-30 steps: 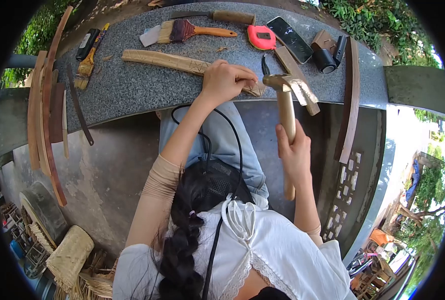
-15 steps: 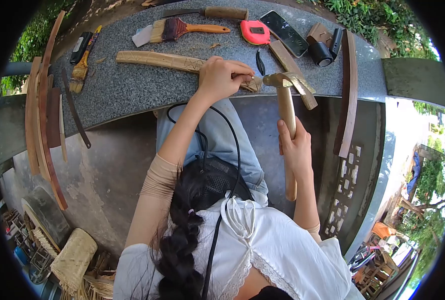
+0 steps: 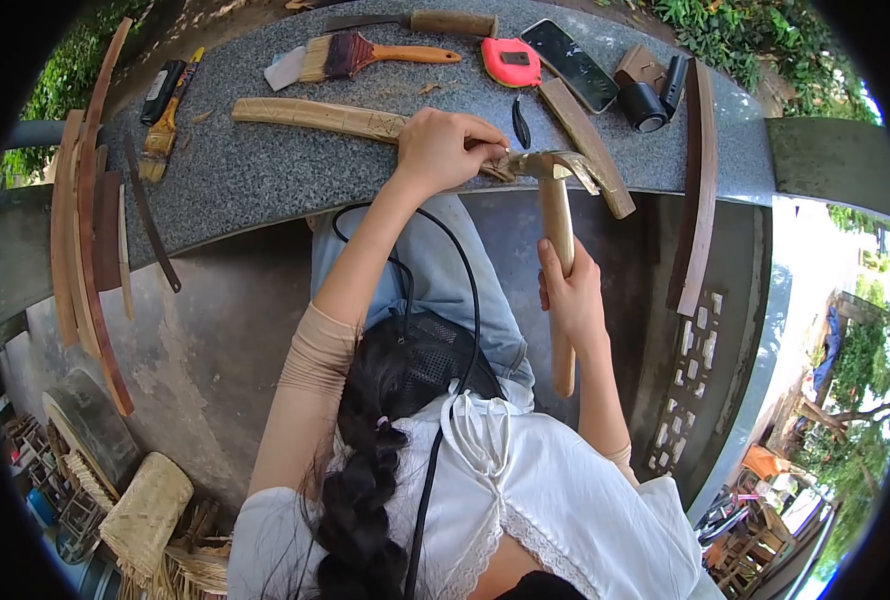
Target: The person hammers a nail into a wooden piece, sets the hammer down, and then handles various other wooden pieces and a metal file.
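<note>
My left hand (image 3: 449,150) is closed in a pinch over the right end of a curved wooden strip (image 3: 315,115), which has lines marked on its surface. A small pale tip shows at its thumb and forefinger; I cannot tell what it belongs to. My right hand (image 3: 573,290) grips the wooden handle of a claw hammer (image 3: 557,215). The hammer's brass-coloured head lies right beside the left fingertips, over the strip's end, and its claw points right. Under the strip is a speckled grey stone table (image 3: 285,165).
Across the back lie a broad paintbrush (image 3: 405,53), a wooden-handled knife (image 3: 452,22), a pink tape measure (image 3: 511,64) and a phone (image 3: 569,65). A wooden block (image 3: 587,150) is near the hammer. Long wooden strips (image 3: 87,230) overhang the left edge; another strip (image 3: 700,190) overhangs at right.
The hammer and my right hand have moved left, bringing the head against the left fingertips. My left hand keeps its pinch in nearly the same place.
</note>
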A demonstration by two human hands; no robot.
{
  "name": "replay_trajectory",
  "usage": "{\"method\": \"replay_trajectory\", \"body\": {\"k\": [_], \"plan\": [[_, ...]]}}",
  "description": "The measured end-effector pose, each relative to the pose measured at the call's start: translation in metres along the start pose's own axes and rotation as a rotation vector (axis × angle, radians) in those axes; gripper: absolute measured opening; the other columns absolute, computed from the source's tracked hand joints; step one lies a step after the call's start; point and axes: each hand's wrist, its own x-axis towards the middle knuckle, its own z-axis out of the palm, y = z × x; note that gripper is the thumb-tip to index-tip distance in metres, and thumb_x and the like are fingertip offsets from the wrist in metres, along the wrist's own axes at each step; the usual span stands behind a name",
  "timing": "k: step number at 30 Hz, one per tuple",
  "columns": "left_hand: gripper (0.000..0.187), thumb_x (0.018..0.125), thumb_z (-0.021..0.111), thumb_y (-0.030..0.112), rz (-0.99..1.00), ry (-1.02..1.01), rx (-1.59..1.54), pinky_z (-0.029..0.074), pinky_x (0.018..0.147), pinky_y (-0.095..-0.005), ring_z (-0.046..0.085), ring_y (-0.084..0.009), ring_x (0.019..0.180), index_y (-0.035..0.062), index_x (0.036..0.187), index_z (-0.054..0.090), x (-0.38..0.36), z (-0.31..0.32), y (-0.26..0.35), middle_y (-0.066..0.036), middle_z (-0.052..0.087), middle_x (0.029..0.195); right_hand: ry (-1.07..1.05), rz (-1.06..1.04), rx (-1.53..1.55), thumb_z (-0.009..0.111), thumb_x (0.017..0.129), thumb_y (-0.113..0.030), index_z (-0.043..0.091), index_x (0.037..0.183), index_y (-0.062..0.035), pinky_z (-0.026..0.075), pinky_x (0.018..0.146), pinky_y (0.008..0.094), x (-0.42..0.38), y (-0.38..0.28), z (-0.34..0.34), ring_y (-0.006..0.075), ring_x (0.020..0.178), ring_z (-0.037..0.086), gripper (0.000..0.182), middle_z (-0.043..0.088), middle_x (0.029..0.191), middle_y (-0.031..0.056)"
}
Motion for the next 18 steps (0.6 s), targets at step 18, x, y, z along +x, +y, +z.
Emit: {"method": "replay_trajectory", "body": {"k": [18], "plan": [[0.011,0.082,0.072,0.025,0.101,0.052,0.022,0.048,0.072,-0.0293,0.071,-0.0133,0.075,0.0203,0.088,0.08,0.0009,0.0012,-0.0024,0.004,0.076,0.083,0.014,-0.006,0.023,0.057,0.1,-0.037,0.057,0.097,-0.0018,0.044,0.047,0.0332,-0.0002,0.004,0.0052,0.0138,0.048,0.055,0.036,0.054,0.057,0.0047]]}}
